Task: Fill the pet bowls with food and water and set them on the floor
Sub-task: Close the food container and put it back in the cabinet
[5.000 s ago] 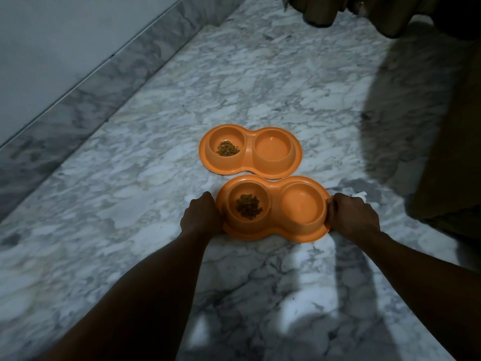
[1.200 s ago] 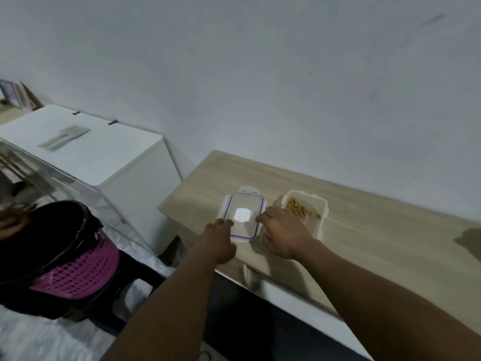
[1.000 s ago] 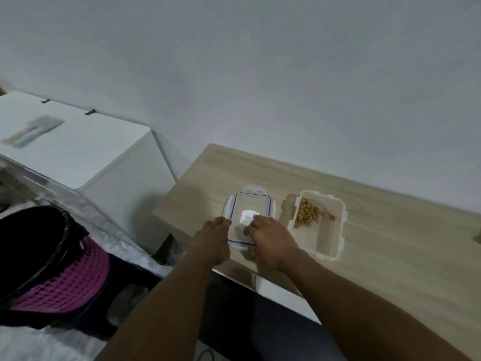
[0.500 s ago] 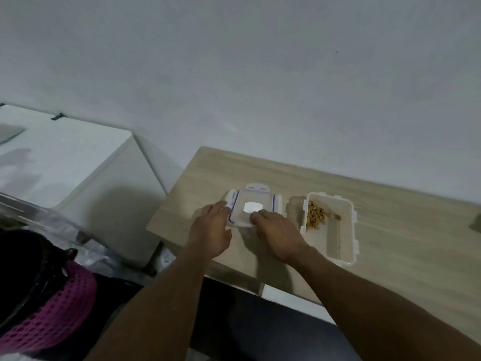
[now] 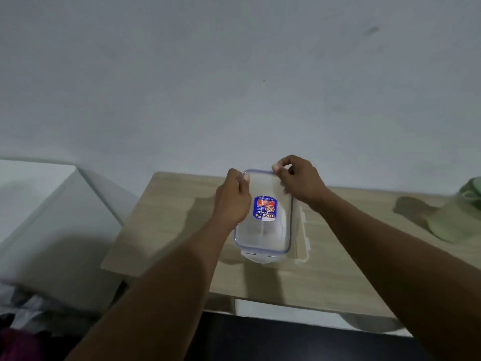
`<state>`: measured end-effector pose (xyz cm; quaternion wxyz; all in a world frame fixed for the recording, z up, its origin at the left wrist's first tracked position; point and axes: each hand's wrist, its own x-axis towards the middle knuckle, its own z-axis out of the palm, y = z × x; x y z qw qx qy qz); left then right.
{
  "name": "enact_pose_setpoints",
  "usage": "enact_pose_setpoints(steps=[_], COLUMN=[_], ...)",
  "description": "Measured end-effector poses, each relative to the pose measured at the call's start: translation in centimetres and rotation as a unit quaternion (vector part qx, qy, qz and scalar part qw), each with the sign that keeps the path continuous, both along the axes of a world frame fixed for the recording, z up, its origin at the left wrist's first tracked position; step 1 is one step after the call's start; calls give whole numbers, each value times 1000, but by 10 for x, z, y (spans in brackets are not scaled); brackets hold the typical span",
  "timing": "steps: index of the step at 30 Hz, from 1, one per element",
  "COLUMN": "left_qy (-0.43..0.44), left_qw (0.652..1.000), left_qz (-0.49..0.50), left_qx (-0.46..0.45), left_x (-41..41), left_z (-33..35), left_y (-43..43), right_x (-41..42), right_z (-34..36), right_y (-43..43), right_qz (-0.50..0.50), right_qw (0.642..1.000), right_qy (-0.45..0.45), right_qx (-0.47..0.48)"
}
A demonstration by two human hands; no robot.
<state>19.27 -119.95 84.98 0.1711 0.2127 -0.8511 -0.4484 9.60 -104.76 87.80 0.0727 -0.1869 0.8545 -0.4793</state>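
Fingers (image 5: 244, 181) of the left hand (image 5: 231, 201): curled over the left edge of the clear lid (image 5: 263, 230), thumb on top near the far corner; closed on the lid, not spread.

Item, lid: transparent plastic, blue seal line round the rim, blue and red sticker (image 5: 265, 208) on its upper face, locking flap at the near end. Held in the air, lying roughly flat over the container and turned slightly off square.

Item, food container (image 5: 303, 246): white plastic, standing on the wooden table (image 5: 169, 220); only its right wall and near corner show past the lid. Contents hidden from here.

Item, right hand (image 5: 299, 183): pinching the far right corner of the lid between thumb and forefinger, remaining fingers folded; a narrow, closed grip.

Item, green object (image 5: 471, 194) at the far right edge of the table: blurred, kind not identifiable. Well apart from the work.

Pet bowls: not in view.

Step in hand, as judged: refitting the lid on the food container. Recommended handling: square the lid's long sides to the container walls first, lower it level so the seal seats all round, then press each flap down in turn, opposite pairs together. Keep one hand steadying the container, since light plastic will likely skid on the smooth wood.
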Motion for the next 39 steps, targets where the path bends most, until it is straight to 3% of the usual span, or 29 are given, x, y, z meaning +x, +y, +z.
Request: enact_pose_setpoints(steps=[5, 10, 18, 22, 28, 39], left_qy=[-48, -128, -145, -99, -108, -124], left_qw=[995, 990, 989, 993, 989, 969], left_qz=[37, 2, -29, -47, -45, -54], left_qx=[78, 57, -10, 42, 94, 205], left_x=[-14, -24, -26, -17, -17, -24], left_z=[-35, -68, -99, -108, -105, -118], left_y=[38, 46, 55, 62, 62, 57], right_x=[0, 11, 20, 15, 19, 15], right_z=[-70, -110, -139, -149, -151, -163], right_y=[51, 61, 45, 45, 41, 44], right_qz=[-85, -134, -168, -162, -181, -177], right_qw=[987, 985, 976, 975, 966, 979], right_qy=[-135, -85, -44, -12, 12, 21], right_qx=[0, 68, 130, 154, 183, 103])
